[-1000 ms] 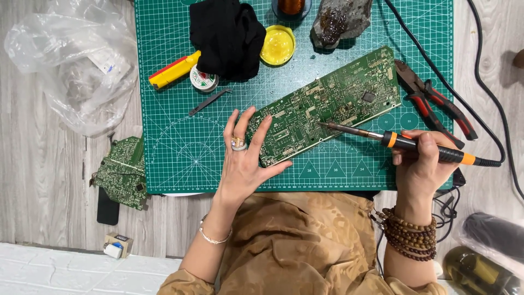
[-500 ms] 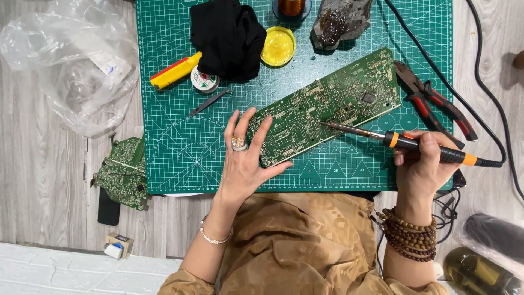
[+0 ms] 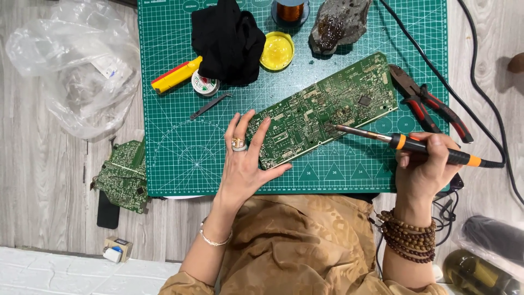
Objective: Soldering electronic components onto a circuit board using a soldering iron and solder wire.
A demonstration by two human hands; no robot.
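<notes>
Mid-mat on the worktop, left hand (image 3: 244,164) flat and open pins the circuit board (image 3: 322,109) while right hand (image 3: 426,166) grips the soldering iron (image 3: 404,143); board slip risks bridging pads or burning fingers.

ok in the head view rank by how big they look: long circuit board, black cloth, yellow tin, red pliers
1. long circuit board
2. black cloth
3. red pliers
4. yellow tin
All lie flat on the mat, so nearness hardly matters.

Copper wire spool (image 3: 290,10) top-edge cropped
</notes>
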